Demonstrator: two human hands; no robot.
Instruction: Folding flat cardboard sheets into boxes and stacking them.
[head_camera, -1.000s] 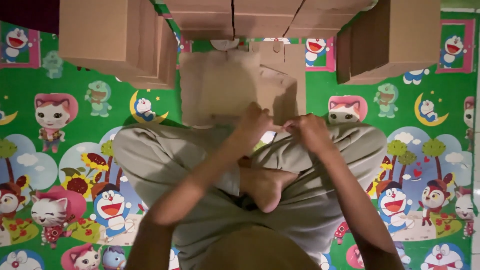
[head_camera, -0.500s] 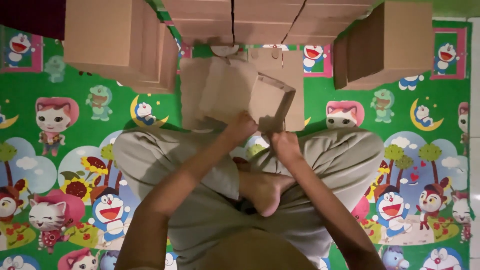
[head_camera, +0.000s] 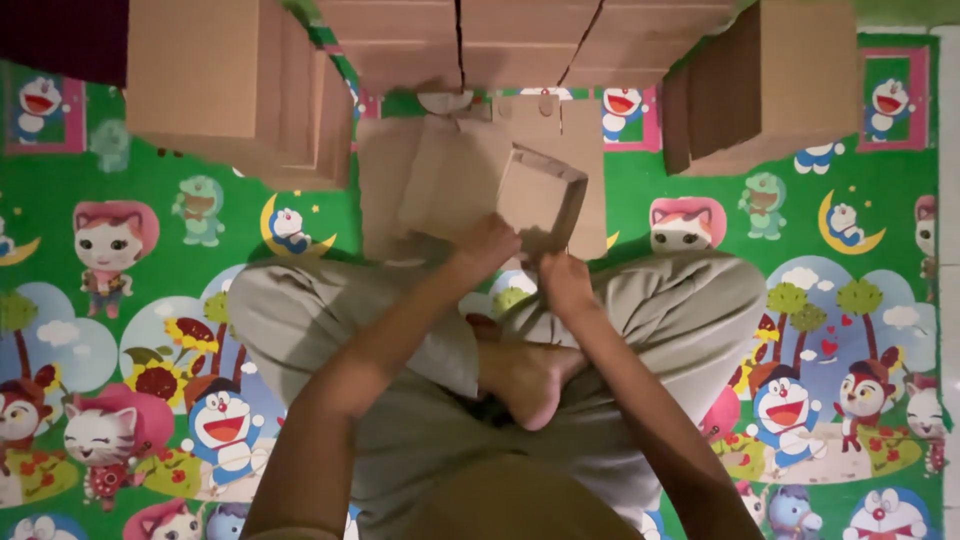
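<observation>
I sit cross-legged on a green cartoon-print mat. Both hands hold a partly folded brown cardboard box in front of my knees. My left hand grips its near edge at the middle. My right hand grips the near corner of the raised end, which stands open as a small rectangular tube. Flat cardboard sheets lie on the mat under and behind the box.
Stacks of brown cardboard boxes ring the far side: one at the left, a row at the top middle, one at the right. My bare foot rests in my lap. A white floor strip runs along the right.
The flat cardboard has been lifted and folded into a box shape, its right end now open and raised. Both hands moved closer together at its near edge.
</observation>
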